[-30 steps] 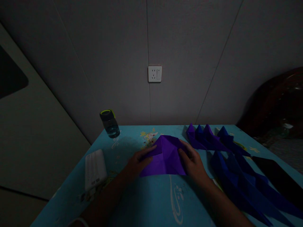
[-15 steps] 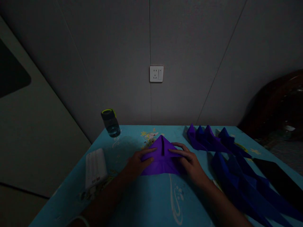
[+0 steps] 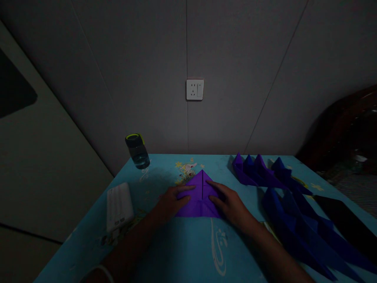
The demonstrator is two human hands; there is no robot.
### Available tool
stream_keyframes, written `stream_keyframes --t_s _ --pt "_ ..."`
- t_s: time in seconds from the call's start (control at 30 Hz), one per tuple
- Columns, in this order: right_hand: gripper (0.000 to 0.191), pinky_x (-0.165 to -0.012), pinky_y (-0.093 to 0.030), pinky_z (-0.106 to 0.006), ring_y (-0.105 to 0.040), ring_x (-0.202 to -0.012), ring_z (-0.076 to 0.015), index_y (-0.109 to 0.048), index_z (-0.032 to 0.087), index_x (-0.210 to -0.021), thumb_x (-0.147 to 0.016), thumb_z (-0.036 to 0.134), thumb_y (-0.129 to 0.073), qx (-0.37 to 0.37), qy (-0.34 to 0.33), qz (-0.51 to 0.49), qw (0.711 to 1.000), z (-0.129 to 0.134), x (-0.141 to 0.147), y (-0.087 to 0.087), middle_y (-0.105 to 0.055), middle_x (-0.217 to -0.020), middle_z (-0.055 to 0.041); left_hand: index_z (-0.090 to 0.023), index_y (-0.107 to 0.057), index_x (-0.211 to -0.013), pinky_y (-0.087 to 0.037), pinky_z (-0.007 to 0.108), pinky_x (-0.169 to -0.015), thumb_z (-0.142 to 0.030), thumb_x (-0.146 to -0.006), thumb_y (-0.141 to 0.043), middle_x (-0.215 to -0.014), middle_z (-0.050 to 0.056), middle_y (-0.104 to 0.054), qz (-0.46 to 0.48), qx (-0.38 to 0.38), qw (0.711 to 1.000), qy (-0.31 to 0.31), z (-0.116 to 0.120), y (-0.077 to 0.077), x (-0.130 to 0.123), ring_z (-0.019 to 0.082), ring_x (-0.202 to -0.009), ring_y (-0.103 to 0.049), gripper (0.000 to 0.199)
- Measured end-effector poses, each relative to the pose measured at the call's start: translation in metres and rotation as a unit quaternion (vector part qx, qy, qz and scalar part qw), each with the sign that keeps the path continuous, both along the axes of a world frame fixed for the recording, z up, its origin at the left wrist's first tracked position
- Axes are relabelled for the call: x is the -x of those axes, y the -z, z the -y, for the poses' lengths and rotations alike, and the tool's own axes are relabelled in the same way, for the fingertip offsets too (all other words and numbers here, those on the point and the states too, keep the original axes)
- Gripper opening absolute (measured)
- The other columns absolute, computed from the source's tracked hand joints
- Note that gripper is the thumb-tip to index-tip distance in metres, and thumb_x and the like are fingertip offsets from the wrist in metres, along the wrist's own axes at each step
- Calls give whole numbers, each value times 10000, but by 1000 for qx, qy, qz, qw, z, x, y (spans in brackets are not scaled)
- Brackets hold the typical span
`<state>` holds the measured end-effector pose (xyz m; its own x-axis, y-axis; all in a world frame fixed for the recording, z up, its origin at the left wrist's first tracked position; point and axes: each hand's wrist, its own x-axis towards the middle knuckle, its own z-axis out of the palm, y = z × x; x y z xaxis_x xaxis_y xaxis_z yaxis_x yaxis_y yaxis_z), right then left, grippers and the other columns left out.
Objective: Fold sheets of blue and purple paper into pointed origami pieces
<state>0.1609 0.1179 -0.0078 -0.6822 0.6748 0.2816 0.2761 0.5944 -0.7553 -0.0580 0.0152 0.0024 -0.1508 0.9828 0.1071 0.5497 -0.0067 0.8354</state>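
On the table (image 3: 165,251) are two hands (image 3: 231,202), one sheet (image 3: 198,210), one bottle (image 3: 138,152), one power bank (image 3: 119,206), one slab (image 3: 343,216) and several boats (image 3: 309,243), too overlapped to count, with one socket (image 3: 194,89) above.

Purple paper (image 3: 196,208), light-blue flower-patterned table (image 3: 182,251)

The scene is dimly lit. Soft shadows are cast on the table (image 3: 188,243) nearer than the hands (image 3: 231,202), and furniture (image 3: 347,122) far to their right is nearly swallowed by darkness. Leftward, the bottle (image 3: 138,152) is slanted by wide-angle distortion.
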Motion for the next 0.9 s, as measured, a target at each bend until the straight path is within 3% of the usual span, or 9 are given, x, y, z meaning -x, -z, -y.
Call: stream_keyframes --t_s 0.1,0.2,0.37,0.47,0.57,0.73,0.9 --pt "522 -919 -474 -394 -616 -1008 -239 -471 254 -1406 -896 253 -580 -33 0 56 998 0 2 6 -661 -1092 -88 -231 -674 -1189 -406 479 -1060 -257 -839 -599 -1295 105 -621 -98 -47 994 -6 -2 10 -1 272 -1193 -574 359" --pt "517 -927 -470 -398 -593 -1031 -254 -506 239 -1387 -882 261 -615 -89 19 107 990 -1 3 12 -645 -1096 -110 -224 -651 -1209 -441 460 -1035 -227 -866 -566 -1306 114 -594 -182 -80 980 17 -2 17 -2 254 -1182 -573 353" --pt "332 -967 -429 -463 -528 -1139 -302 -687 247 -1190 -867 316 -643 -180 36 178 967 0 3 14 -589 -1239 -139 -219 -662 -1172 -449 476 -1024 -224 -910 -526 -1424 115 -486 -274 -77 957 59 1 16 -1 274 -1284 -475 295" --pt "261 -964 -417 -458 -509 -1172 -294 -720 255 -1123 -884 299 -624 -209 17 185 960 3 2 10 -578 -1282 -122 -206 -676 -1145 -421 458 -1053 -186 -913 -524 -1385 97 -540 -316 -90 939 105 0 14 -1 252 -1263 -485 279" --pt "298 -964 -407 -442 -530 -1142 -276 -709 238 -1134 -874 368 -643 -212 -40 193 957 7 2 4 -620 -1229 -105 -194 -679 -1144 -414 441 -1059 -186 -916 -525 -1293 74 -629 -340 -84 927 134 -1 13 -1 247 -1217 -522 276" --pt "625 -998 -382 -459 -520 -1161 -307 -643 194 -1237 -750 579 -704 -187 -95 211 955 11 -1 -5 -596 -1272 -133 -173 -661 -1171 -396 440 -1073 -239 -916 -532 -1283 90 -644 -344 -67 922 162 0 11 -2 257 -1229 -533 293" --pt "550 -986 -395 -470 -537 -1153 -307 -639 212 -1244 -788 515 -698 -190 -91 213 954 12 -3 -9 -610 -1260 -129 -158 -648 -1192 -393 458 -1066 -354 -904 -552 -1293 132 -631 -323 -54 932 158 5 3 -3 288 -1243 -531 361"
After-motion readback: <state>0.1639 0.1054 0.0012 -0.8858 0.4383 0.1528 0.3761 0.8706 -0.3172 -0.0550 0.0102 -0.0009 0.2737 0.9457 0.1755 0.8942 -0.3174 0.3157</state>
